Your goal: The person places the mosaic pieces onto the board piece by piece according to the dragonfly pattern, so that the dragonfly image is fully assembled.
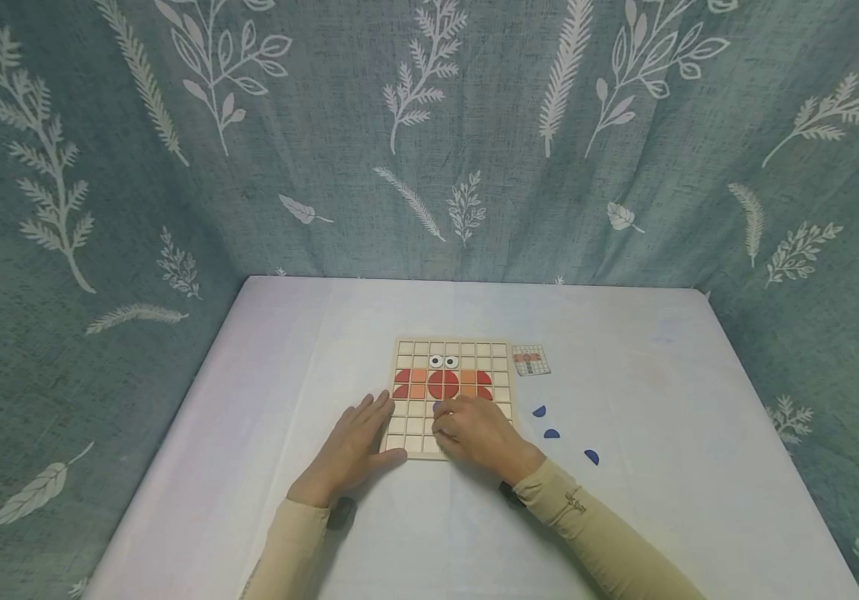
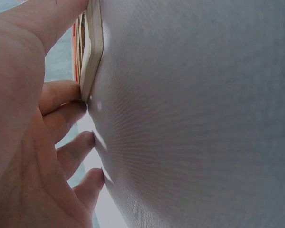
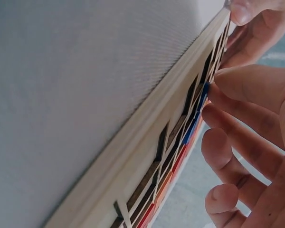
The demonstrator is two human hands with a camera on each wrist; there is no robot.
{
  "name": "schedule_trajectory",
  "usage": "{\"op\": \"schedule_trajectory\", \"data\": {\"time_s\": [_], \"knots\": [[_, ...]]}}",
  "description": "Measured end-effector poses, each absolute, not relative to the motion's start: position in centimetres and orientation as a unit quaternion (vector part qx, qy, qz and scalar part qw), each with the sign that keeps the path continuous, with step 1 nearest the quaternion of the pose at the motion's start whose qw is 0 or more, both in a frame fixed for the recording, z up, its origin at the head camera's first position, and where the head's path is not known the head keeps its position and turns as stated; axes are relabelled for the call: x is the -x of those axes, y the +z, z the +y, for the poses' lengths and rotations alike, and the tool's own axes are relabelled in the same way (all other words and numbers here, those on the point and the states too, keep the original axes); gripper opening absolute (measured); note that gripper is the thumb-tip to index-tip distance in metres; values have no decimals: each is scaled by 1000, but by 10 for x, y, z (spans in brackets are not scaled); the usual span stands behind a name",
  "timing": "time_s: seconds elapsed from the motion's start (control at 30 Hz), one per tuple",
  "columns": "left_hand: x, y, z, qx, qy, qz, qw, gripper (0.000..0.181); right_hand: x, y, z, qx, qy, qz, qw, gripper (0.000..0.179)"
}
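A wooden grid board (image 1: 396,443) lies on the table, with red and orange pieces and two eye pieces (image 1: 444,362) in its cells. My left hand (image 1: 350,446) rests at its near left corner, fingers stretched along the left side and thumb by the front edge. In the left wrist view some fingertips touch the board edge (image 2: 92,57) and others the tabletop. Over the board's lower middle, my right hand (image 1: 477,429) pinches a small blue piece (image 3: 206,89) between thumb and index finger. More blue (image 3: 189,135) shows in the cells just beyond; the right hand partly hides this area from above.
Right of the board lie several blue half-circle pieces (image 1: 551,433), scattered on the white table (image 1: 661,500). A small card (image 1: 531,360) with a printed grid pattern touches or nearly touches the board's right edge. Patterned curtains (image 1: 339,167) enclose the back and sides.
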State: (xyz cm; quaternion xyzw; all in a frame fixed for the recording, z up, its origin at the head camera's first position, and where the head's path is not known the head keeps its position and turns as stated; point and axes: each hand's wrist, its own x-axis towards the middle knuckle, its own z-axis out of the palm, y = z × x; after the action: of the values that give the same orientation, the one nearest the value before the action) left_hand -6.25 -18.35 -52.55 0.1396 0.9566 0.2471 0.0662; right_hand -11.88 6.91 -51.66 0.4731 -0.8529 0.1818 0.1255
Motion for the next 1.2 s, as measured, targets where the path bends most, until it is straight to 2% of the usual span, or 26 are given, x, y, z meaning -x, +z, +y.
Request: {"op": "schedule_trajectory", "data": {"time_s": [0.33,0.63,0.9,1.2], "knots": [[62,-525,-184,-141,252,956,55,89,115,-510,82,-408,173,-891,97,9],[61,-525,-182,-145,253,955,52,88,114,-505,111,-369,218,-892,143,15],[62,-524,-183,-136,247,957,72,89,122,-507,152,-334,212,-900,185,21],[62,-524,-180,-124,247,958,75,90,127,-508,189,-275,211,-920,182,26]]}}
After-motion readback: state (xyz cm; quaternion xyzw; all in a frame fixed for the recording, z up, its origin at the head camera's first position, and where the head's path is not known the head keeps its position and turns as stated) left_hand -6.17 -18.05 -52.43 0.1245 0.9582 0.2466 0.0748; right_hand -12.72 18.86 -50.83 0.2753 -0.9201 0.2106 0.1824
